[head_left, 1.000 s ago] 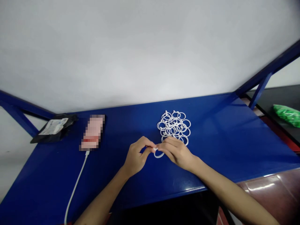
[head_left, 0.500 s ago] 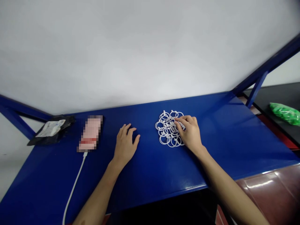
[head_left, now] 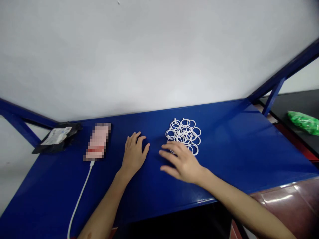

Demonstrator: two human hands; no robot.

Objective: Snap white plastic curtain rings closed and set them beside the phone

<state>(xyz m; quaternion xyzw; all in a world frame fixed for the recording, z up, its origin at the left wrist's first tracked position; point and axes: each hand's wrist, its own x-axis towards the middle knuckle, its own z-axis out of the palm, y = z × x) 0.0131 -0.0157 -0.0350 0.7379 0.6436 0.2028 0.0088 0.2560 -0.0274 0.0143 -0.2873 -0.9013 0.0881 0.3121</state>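
A loose pile of white curtain rings, thin hoops each with a small eyelet, lies on the blue table right of centre. My right hand is over the near edge of the pile, its fingers spread and pointing left, with nothing visible in them. It hides some of the nearest rings; whether it touches them I cannot tell. My left hand rests palm down on the table, left of the pile, with the fingers apart and nothing held.
A phone, its screen blurred out, lies left of my left hand with a white cable plugged in. Beyond it is a black plastic parcel with a white label. At far right, a green bag lies on a dark surface.
My right hand has come away from the right side of the ring pile, moving left and nearer to me, its fingers opening from a pinch. My left hand stays in place.
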